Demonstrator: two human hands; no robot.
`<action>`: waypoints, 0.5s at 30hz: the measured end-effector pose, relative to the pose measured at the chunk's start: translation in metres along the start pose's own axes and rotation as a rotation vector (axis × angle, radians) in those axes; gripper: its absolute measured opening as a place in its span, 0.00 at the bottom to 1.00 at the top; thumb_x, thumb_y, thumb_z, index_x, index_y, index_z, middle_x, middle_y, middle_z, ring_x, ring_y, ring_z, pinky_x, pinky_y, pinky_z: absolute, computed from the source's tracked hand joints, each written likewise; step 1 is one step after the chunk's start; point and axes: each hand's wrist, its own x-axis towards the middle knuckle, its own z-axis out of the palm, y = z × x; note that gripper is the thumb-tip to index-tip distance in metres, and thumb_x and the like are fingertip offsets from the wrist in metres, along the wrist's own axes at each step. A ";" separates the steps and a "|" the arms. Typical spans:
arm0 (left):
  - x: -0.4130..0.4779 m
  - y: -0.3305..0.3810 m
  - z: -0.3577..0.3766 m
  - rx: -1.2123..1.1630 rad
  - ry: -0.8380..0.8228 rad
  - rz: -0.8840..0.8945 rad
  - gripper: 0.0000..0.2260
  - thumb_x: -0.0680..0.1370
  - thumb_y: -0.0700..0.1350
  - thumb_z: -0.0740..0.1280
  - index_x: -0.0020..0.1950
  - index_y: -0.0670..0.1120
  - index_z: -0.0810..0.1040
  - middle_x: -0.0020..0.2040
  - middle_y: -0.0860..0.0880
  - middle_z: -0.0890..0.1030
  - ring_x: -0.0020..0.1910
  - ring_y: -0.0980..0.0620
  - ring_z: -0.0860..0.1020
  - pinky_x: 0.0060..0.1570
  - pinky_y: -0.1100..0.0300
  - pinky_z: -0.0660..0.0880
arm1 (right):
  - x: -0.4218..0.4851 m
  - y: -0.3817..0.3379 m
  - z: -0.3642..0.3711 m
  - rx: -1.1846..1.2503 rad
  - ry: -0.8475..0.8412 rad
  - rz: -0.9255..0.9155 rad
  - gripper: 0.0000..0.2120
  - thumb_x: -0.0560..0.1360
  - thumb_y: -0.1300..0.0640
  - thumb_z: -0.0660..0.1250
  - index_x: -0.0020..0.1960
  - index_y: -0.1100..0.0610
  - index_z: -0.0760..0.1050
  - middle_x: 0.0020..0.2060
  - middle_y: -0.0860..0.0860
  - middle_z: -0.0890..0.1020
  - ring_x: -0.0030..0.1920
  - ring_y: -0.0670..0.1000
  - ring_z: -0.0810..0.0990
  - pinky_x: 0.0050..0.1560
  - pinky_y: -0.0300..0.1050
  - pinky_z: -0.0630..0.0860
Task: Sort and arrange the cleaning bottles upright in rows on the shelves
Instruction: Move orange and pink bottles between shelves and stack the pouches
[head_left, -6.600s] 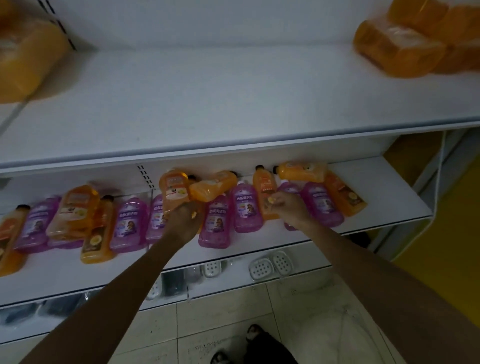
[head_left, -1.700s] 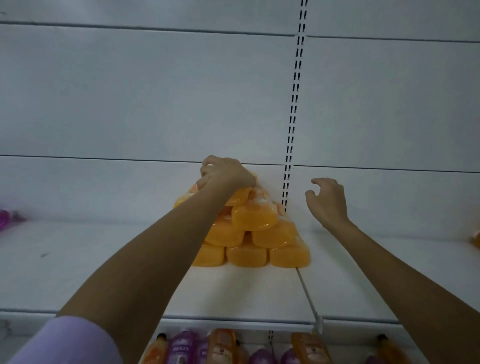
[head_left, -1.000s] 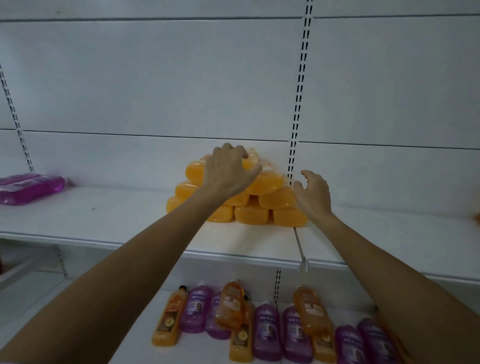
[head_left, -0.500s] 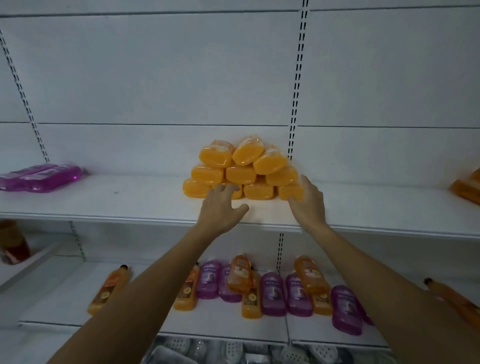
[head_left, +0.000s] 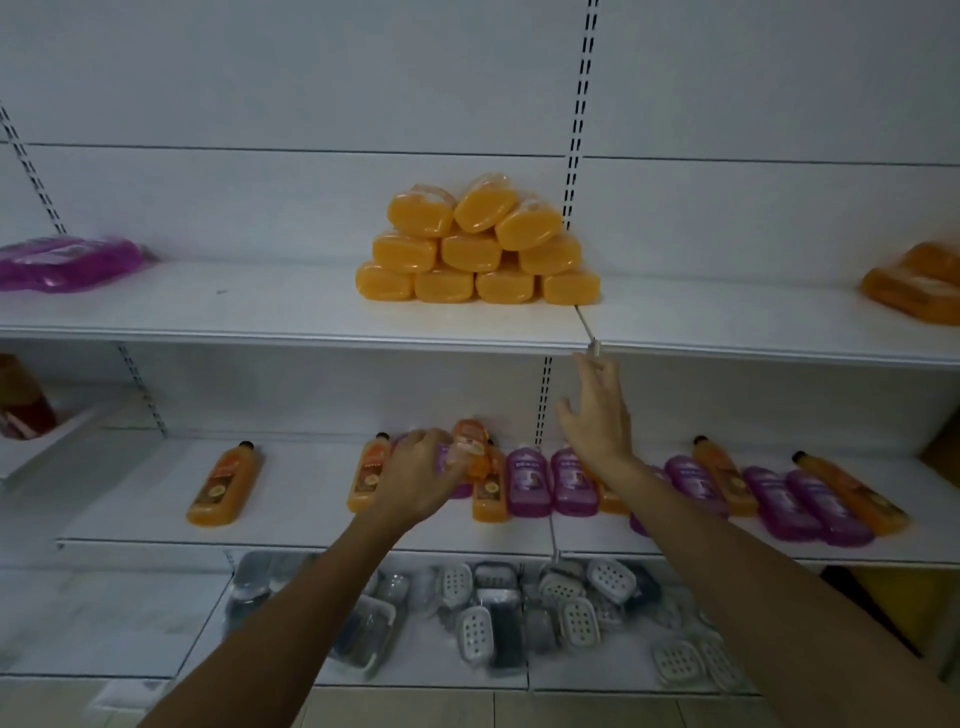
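Pick-up step, with left hand (head_left: 418, 480) at lying orange bottle (head_left: 468, 440), fingers (head_left: 441, 460) curled, hold unclear, and right hand (head_left: 597, 421) spread, empty. Next: grasp firmly, stand upright in row

Ten stacked orange bottles (head_left: 478, 249), one wrapped purple pack (head_left: 67, 262), one orange pack (head_left: 914, 286)
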 end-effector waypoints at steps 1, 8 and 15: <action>-0.005 -0.004 0.003 -0.002 -0.009 0.000 0.18 0.74 0.49 0.65 0.61 0.42 0.76 0.58 0.43 0.77 0.56 0.46 0.74 0.55 0.59 0.69 | -0.005 0.001 0.004 -0.016 -0.027 -0.007 0.26 0.75 0.61 0.64 0.72 0.56 0.63 0.64 0.56 0.65 0.57 0.56 0.74 0.48 0.46 0.73; -0.030 -0.030 0.021 0.011 -0.056 -0.056 0.18 0.74 0.45 0.67 0.63 0.43 0.74 0.61 0.45 0.76 0.57 0.48 0.73 0.54 0.61 0.68 | -0.034 0.017 0.038 -0.102 -0.203 0.084 0.25 0.76 0.59 0.64 0.72 0.56 0.63 0.66 0.57 0.68 0.63 0.56 0.71 0.53 0.43 0.69; -0.041 -0.054 0.029 0.012 -0.084 -0.181 0.18 0.76 0.47 0.66 0.64 0.45 0.71 0.65 0.45 0.73 0.61 0.47 0.72 0.59 0.55 0.71 | -0.047 0.034 0.074 0.009 -0.317 0.171 0.24 0.74 0.59 0.66 0.69 0.57 0.67 0.63 0.58 0.71 0.60 0.59 0.74 0.55 0.57 0.76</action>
